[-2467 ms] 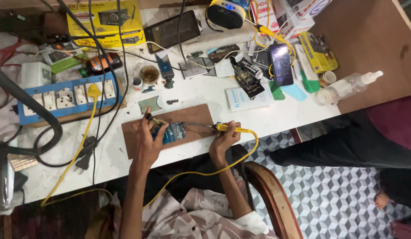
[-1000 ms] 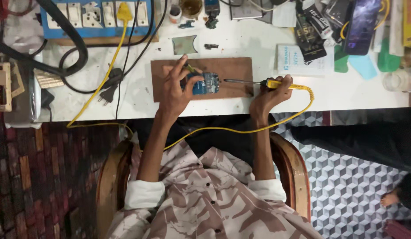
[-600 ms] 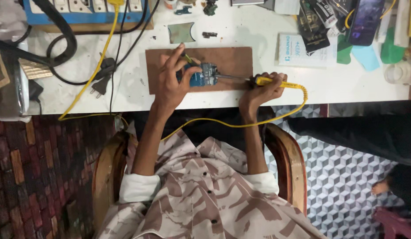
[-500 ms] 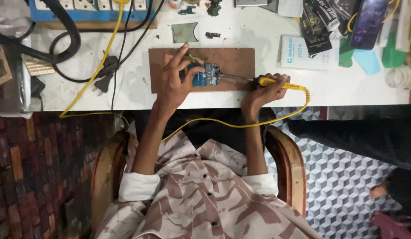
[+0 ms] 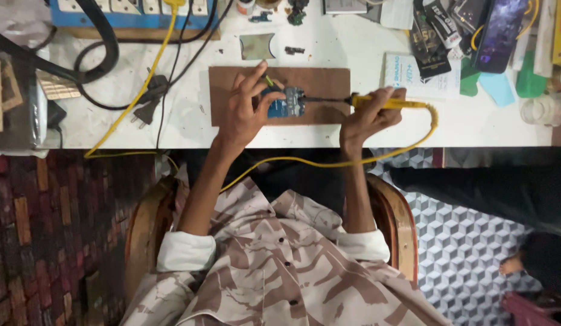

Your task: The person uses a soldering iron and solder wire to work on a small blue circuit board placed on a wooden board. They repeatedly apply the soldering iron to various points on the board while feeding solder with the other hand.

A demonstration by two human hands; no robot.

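**Circuit board under a soldering iron, on a brown mat**

Circuit board (image 5: 287,104): small, blue, laid on the brown mat (image 5: 325,81) near the front edge of the white table (image 5: 365,51). It is pinned at its left end by the fingers of the left hand (image 5: 244,111).

Left hand: curled down over the board, thumb and fingers closed on its left edge. A thin yellow-green strand (image 5: 268,79) is seen passing between the fingers; whether it is gripped cannot be told.

Soldering iron (image 5: 383,102): yellow handle, dark shaft, laid level, tip brought to the right end of the board. It is held in the right hand (image 5: 365,118), which is closed around the handle close to the shaft.

Yellow cord (image 5: 328,162): run from the rear of the handle, looped down past the table edge and across the lap.

Mat: rectangular, flat, set between the two forearms.

Surroundings: a blue power strip (image 5: 129,11) is placed at the far left of the table, with black cables (image 5: 105,57) and a black plug (image 5: 149,99) lying near it. A phone (image 5: 496,27), dark packets (image 5: 431,36) and a white card (image 5: 416,75) are crowded at the far right. A wooden chair (image 5: 398,223) is occupied by the person in a patterned shirt (image 5: 280,271).
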